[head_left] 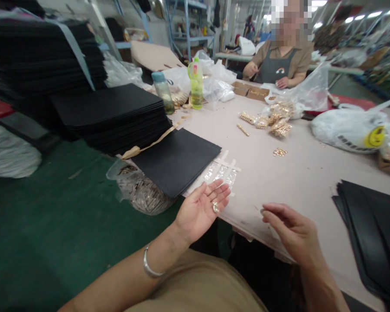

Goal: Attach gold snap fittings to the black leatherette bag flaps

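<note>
Holding small gold-coloured hardware (215,207) on the upturned left hand (196,212), near the base of the fingers, over the near edge of the bench (253,173). Too small and blurred to tell pointing or long axis. Opened nearly flat on the left; curled on the right hand (290,229), with thumb and fingertips close together. Cannot tell whether pinching anything there.
</note>
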`<act>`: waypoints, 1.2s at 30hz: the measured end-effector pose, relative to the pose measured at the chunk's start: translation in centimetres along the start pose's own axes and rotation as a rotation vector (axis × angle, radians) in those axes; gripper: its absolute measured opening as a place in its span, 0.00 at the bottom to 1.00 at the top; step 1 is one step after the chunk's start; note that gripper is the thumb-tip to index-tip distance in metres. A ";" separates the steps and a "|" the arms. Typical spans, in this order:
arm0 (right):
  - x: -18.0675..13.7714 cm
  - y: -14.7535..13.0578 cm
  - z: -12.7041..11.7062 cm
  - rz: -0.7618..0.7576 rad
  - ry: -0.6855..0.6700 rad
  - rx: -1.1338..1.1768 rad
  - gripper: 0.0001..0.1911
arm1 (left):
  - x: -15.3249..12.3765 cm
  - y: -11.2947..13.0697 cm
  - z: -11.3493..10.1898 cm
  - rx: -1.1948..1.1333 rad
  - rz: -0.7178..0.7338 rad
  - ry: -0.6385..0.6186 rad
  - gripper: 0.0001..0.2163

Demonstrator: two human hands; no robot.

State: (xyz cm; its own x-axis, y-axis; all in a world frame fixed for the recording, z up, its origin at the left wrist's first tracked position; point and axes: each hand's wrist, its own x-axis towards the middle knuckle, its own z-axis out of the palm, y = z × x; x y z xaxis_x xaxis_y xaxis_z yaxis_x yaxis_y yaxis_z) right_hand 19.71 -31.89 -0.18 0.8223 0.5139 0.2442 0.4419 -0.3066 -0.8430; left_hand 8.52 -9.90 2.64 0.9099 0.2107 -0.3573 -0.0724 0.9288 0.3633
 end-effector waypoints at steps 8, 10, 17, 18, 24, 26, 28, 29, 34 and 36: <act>0.5 -4.4 6.3 -0.476 -0.285 -0.076 0.14 | 0.3 -1.0 -0.1 0.040 0.020 -0.072 0.16; 0.7 -4.1 6.8 -0.505 -0.303 -0.109 0.15 | 0.4 -1.0 -0.3 0.049 0.033 -0.081 0.15; 0.8 -3.1 7.5 -0.617 -0.331 -0.257 0.16 | 0.4 -1.1 -0.6 0.071 0.059 -0.089 0.14; 0.9 -3.0 7.5 -0.631 -0.330 -0.265 0.15 | 0.4 -1.1 -0.7 0.069 0.061 -0.091 0.14; 1.3 -3.1 7.6 -0.752 -0.359 -0.337 0.13 | 0.2 -0.8 -1.2 0.043 0.060 -0.092 0.14; 1.4 -3.4 7.5 -0.807 -0.337 -0.367 0.14 | 0.2 -0.7 -1.3 0.024 0.058 -0.097 0.14; 1.4 -3.7 7.5 -0.847 -0.308 -0.383 0.14 | 0.1 -0.7 -1.4 0.016 0.060 -0.096 0.14; 1.5 -3.8 7.5 -0.857 -0.298 -0.384 0.14 | 0.1 -0.7 -1.5 0.015 0.059 -0.095 0.14; 1.6 -4.1 7.3 -0.867 -0.294 -0.360 0.12 | 0.1 -0.7 -1.7 0.010 0.032 -0.081 0.13; 1.7 -4.0 7.3 -0.878 -0.284 -0.340 0.10 | 0.1 -0.6 -1.7 -0.012 0.012 -0.066 0.13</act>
State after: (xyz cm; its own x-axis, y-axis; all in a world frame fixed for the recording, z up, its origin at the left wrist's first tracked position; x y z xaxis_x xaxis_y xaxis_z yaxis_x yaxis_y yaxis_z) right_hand 16.76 -23.93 0.09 0.0552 0.8291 0.5563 0.9712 0.0848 -0.2228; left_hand 8.00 -9.97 0.91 0.9340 0.2015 -0.2951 -0.0879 0.9300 0.3568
